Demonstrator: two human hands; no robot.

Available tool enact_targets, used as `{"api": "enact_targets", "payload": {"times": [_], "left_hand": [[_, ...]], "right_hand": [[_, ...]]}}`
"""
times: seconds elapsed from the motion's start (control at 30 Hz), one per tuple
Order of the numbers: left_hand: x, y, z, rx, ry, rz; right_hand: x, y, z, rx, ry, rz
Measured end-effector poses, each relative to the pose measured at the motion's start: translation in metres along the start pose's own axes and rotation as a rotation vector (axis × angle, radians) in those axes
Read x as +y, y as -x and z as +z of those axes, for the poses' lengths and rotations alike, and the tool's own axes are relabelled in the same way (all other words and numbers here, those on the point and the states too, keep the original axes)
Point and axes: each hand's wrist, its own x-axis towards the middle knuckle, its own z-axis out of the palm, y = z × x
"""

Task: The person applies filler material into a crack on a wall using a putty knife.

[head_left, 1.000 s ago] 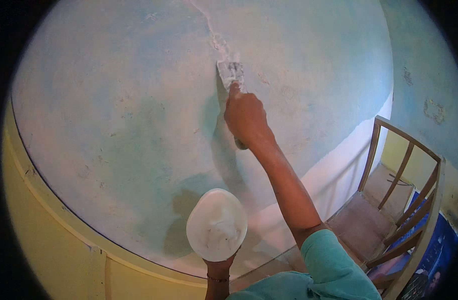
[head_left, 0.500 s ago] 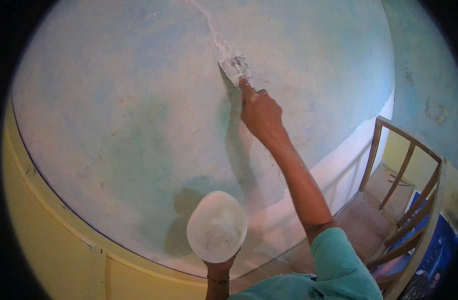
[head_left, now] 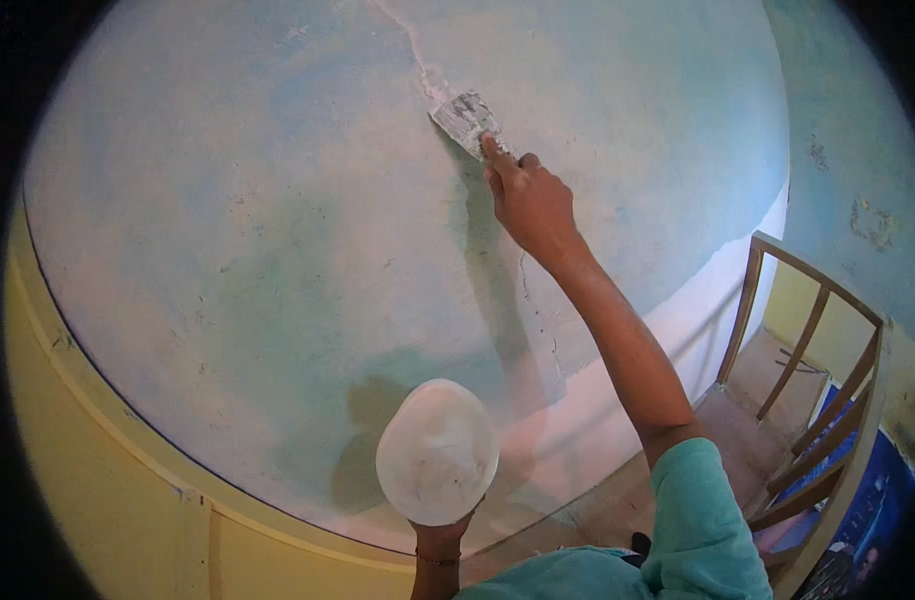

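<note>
In my right hand (head_left: 532, 205) is a putty knife (head_left: 462, 120), its white-smeared blade laid on the pale blue-green wall (head_left: 277, 180) at a crack (head_left: 417, 50) with white filler in it. Below the hand, a thinner dark crack runs down the wall. Low in the middle, my left hand (head_left: 442, 525) grips a rounded white container (head_left: 437, 440) with white paste in it; much of that hand is hidden beneath it.
A wooden railing (head_left: 815, 273) stands at the right beside brown steps (head_left: 717, 430) and blue printed material (head_left: 877, 510). A yellow panelled surface with a raised trim (head_left: 137, 450) borders the lower left. Another blue-green wall rises at the far right.
My right hand and knife have shifted right, then up along the upper crack, and the blade is more tilted. The lower crack has come into view. My left hand is almost still.
</note>
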Motion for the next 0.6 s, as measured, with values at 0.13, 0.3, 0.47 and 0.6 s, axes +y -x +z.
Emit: {"api": "enact_targets", "payload": {"times": [0.13, 0.3, 0.47, 0.6], "left_hand": [[0.0, -0.002, 0.004, -0.006, 0.0, 0.045], [-0.004, -0.007, -0.002, -0.059, 0.018, -0.001], [-0.009, -0.009, -0.009, -0.068, -0.074, 0.01], [-0.021, -0.009, 0.003, -0.134, -0.216, 0.18]], "right_hand": [[0.021, 0.013, 0.007, 0.017, 0.012, -0.065], [0.052, 0.024, -0.016, -0.098, 0.157, -0.149], [0.046, 0.001, -0.032, -0.089, 0.113, -0.19], [0.035, -0.015, -0.026, -0.041, 0.169, -0.242]]}}
